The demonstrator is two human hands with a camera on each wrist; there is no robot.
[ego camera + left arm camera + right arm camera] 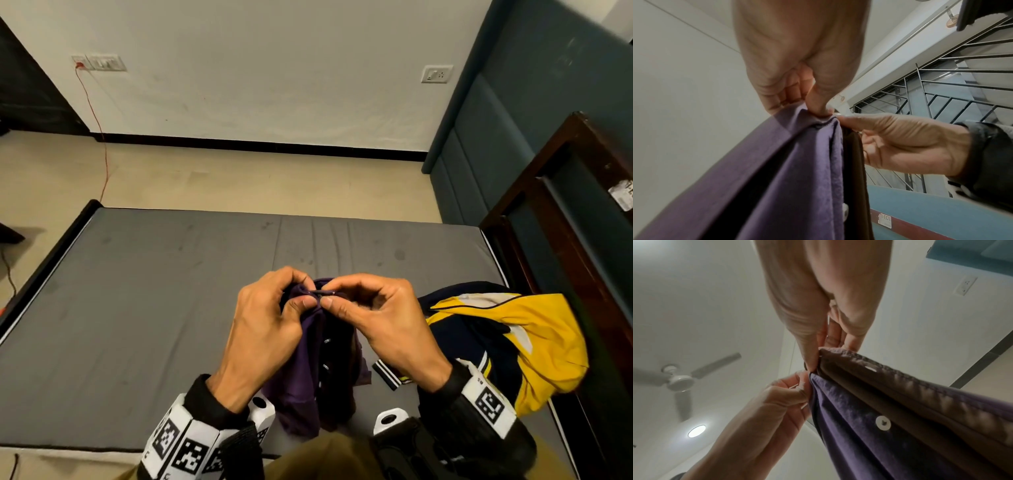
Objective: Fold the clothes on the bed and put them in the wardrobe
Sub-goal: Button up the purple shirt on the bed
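A purple buttoned shirt (308, 359) hangs above the grey mattress (137, 308), held up by both hands at its top edge. My left hand (270, 322) pinches the purple cloth between thumb and fingers, and my right hand (380, 318) pinches the edge right beside it. In the left wrist view the left thumb presses the purple shirt (797, 170) while the right hand (900, 141) grips the darker edge. The right wrist view shows the shirt (869, 426) with white buttons (882, 423) and both hands meeting at one corner.
A yellow and navy jacket (507, 342) lies crumpled on the mattress at the right. A dark wooden bed frame (561, 212) stands at the right. Beige floor (239, 181) and a white wall lie beyond the bed. An orange cable (99, 137) runs down the wall at the left.
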